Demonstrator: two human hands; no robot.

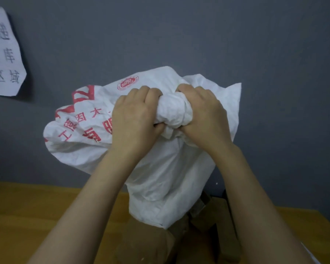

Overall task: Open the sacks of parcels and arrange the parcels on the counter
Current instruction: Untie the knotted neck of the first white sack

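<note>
I log both forearms bare, rising from the lower corners and converging at centre. Left hand (133,121): back toward the camera, fingers curled over and thumb tucked beneath, gripping the bunched neck of the sack (174,109). Right hand (204,115): same curled grip on the bunch's other side. Fists level, close together, knuckles up.

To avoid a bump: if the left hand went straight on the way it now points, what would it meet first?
The left hand grips the bunched neck of the white sack, so it would press first into that cloth. Behind it is probably the grey wall, though depth is unclear.
</note>
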